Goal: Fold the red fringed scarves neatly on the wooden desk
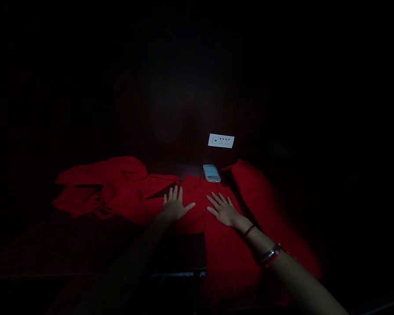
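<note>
A long red fringed cloth [228,249], which looks like a scarf, lies over the dark table and hangs past its front edge. My left hand [175,206] rests flat on the red cloth with the fingers spread and a ring on one finger. Palm down on the same cloth, to the right, is my right hand [223,210], its fingers apart. More red fabric is bunched up on the left [124,188], with loose strings or fringe at its near side. Another red length [265,201] runs along the right, beside my right forearm.
Just beyond my hands lies a phone [212,173] with a lit, blurred screen. A white socket plate [221,141] sits on the dark wall behind it. The table's front edge [118,274] shows faintly. Most of the surroundings are too dark to make out.
</note>
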